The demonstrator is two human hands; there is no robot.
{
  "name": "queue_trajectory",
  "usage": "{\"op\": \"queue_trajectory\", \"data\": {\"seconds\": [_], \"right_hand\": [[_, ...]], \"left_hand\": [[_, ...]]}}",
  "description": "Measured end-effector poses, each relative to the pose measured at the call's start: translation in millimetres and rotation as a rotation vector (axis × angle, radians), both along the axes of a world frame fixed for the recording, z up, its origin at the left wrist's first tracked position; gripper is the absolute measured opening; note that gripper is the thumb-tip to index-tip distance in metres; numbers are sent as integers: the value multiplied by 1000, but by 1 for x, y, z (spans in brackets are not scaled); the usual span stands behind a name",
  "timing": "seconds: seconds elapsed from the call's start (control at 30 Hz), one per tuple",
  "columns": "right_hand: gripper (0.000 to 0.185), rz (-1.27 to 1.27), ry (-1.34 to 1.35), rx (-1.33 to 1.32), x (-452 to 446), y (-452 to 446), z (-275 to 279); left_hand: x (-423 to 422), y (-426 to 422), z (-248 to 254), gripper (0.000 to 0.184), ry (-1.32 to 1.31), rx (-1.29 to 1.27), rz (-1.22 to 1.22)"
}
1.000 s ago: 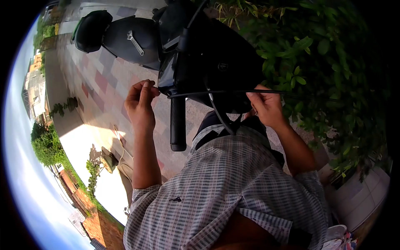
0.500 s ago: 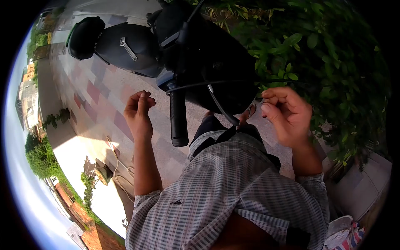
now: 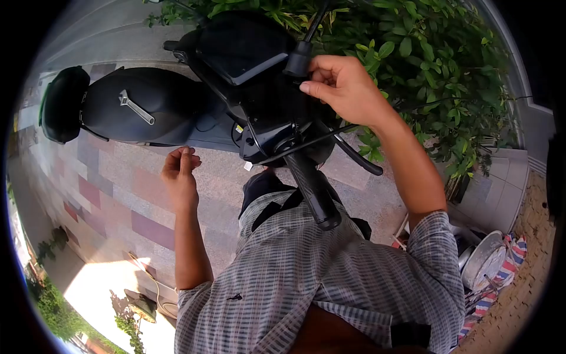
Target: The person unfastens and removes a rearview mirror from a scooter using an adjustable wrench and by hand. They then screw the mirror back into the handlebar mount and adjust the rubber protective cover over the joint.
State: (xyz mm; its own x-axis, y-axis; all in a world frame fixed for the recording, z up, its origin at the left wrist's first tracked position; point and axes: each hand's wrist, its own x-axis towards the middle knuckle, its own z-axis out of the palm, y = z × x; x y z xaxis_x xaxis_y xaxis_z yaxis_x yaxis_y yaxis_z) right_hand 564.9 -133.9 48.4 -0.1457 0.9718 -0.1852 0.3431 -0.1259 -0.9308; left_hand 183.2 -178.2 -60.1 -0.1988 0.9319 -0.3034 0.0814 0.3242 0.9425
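My right hand (image 3: 348, 91) is at the front of a black scooter (image 3: 274, 106), thumb and fingers curled together beside a black cylindrical sleeve (image 3: 299, 59) at the foot of a dark stem (image 3: 318, 22). Whatever lies between those fingertips is hidden. Off the near side of the scooter, my left hand (image 3: 181, 177) hovers with its fingertips pinched; I cannot make out anything in them. The black handlebar grip (image 3: 312, 192) points towards me, with the brake lever (image 3: 356, 154) to its right. An adjustable wrench (image 3: 137, 108) rests on the seat (image 3: 168, 97).
Leafy bushes (image 3: 436, 71) crowd the far right side. A black rear box (image 3: 65, 103) sits behind the seat. On the paved floor (image 3: 141, 194), a hose (image 3: 154, 283) lies at lower left. A round metal pan (image 3: 484, 262) and a striped bag (image 3: 514, 255) stand at right.
My right hand has moved up and left to the sleeve at the scooter's front. The left hand stays pinched beside the scooter. The view has shifted, and the handlebar now sits at a different angle.
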Motion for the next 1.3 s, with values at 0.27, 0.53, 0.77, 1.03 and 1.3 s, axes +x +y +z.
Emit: {"op": "queue_trajectory", "data": {"seconds": [0.27,0.53,0.77,1.03,1.3], "right_hand": [[12,-57,-67,63,-7,1,2],[14,-19,-32,43,-3,5,-2],[13,37,17,59,-1,7,-12],[9,125,120,109,5,17,-18],[11,23,-58,206,-6,9,-11]], "left_hand": [[-19,-9,-24,21,-59,-70,5],[-13,-35,-27,19,-12,-63,7],[-15,-56,-19,19,30,-60,14],[-4,-81,-13,17,47,-49,21],[3,-102,-21,16,64,-80,27]]}}
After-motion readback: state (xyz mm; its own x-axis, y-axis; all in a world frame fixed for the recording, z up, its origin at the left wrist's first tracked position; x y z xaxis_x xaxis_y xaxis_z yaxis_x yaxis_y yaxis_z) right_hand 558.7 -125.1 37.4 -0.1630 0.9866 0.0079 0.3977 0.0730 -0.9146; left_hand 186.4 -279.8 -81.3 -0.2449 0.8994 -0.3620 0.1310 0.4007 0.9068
